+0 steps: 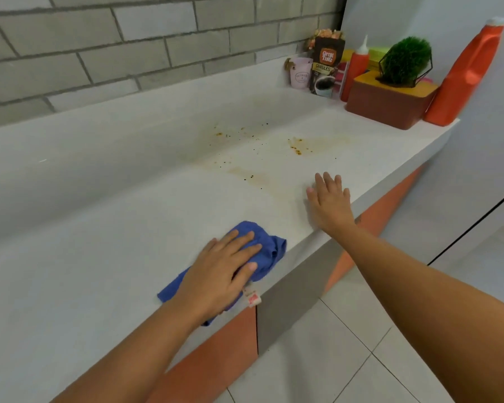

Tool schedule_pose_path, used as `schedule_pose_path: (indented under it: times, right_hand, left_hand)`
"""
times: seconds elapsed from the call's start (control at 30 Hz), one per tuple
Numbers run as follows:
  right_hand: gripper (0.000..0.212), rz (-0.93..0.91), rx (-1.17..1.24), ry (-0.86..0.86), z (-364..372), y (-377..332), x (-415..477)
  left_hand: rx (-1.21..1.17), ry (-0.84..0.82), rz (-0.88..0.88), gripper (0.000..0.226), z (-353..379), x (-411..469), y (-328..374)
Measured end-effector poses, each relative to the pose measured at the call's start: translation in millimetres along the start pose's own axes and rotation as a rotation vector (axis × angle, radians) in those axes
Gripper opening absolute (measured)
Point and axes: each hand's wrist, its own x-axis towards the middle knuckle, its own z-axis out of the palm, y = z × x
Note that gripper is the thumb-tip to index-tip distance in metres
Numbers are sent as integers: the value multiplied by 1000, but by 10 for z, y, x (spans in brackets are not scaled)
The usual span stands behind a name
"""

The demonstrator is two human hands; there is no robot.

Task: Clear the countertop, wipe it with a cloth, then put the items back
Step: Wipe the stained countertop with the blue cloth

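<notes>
At countertop edge: cloth, near-left to far-right, under straight left fingers; right fingers straight.

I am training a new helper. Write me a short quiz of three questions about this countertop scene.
1. True or false: the right hand holds the blue cloth.
2. Where are the brown stains? A) under the blue cloth B) on bare countertop, past the blue cloth C) on the floor
3. Which hand presses the blue cloth?
Key: 1 false, it lies flat on the countertop; 2 B; 3 the left hand.
</notes>
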Motion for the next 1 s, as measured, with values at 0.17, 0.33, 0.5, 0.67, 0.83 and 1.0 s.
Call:
schedule_pose_path:
  times: [0.17, 0.33, 0.5, 0.67, 0.83, 1.0]
  right_hand:
    - [68, -20, -306, -204, -20, 123, 61]
    - [67, -31, -312, -218, -40, 120, 54]
    - [63, -60, -275, -227, -52, 142, 49]
    - [54, -137, -274, -350, -315, 243, 233]
    - [67, -61, -310, -321, -457, 594, 392]
    - [67, -87, -329, -319, -341, 656, 408]
  left_hand:
    - [118, 150, -540, 51, -166, 94, -512]
    - [184, 120, -690, 53, -65, 566, -242]
    - [162, 87, -456, 52, 240, 982, 613]
    - [117, 58, -256, 54, 245, 537, 655]
    - [75, 145, -499, 51, -12, 141, -115]
    - [128, 218, -738, 48, -177, 485, -733]
